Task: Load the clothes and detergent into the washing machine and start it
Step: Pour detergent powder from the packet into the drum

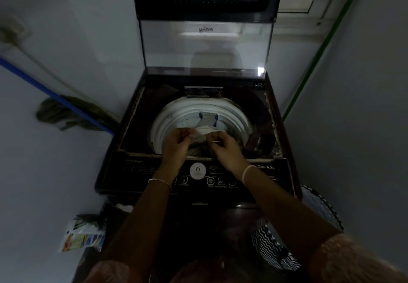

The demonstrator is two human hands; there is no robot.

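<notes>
We stand at a top-loading washing machine point(132, 167) with its lid point(205, 46) raised, and our left hand point(177, 142) and right hand point(223, 146) pinch shut on opposite ends of a small pale detergent sachet point(205, 131), held over the drum's white rim point(161, 126) with dim clothes point(199, 148) just beneath the grip. The sachet's long axis runs sideways from one pinch to the other, lying roughly flat. If we tear it unevenly, detergent could spill outside the drum onto the rim.
</notes>
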